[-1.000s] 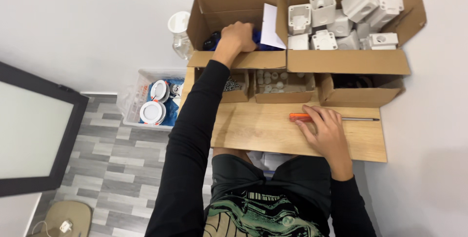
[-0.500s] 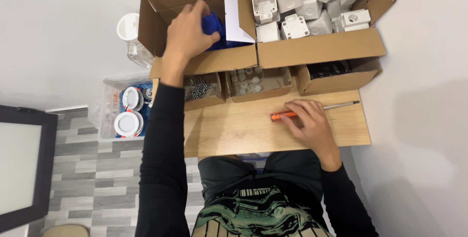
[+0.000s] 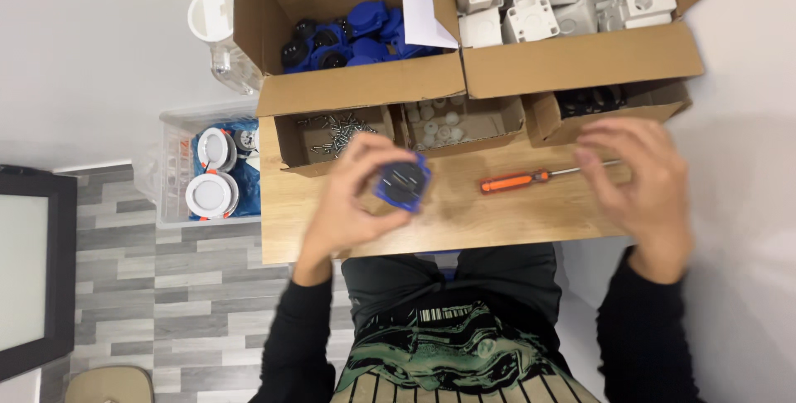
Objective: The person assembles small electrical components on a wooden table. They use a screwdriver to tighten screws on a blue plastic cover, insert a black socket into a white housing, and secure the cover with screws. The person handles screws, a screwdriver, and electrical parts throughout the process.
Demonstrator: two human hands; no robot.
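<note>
Over the near edge of the wooden bench [image 3: 531,212], the left hand [image 3: 352,196] has a closed grip on a blue socket part [image 3: 404,182], best kept level and steady while the open, empty right hand [image 3: 638,175] hovers above the orange screwdriver [image 3: 531,179].

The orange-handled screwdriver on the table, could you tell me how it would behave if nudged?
The orange-handled screwdriver looks rigid, so it should not flex. Its rounded handle and thin shaft suggest it may roll on the smooth wooden table. Probably light.
</note>
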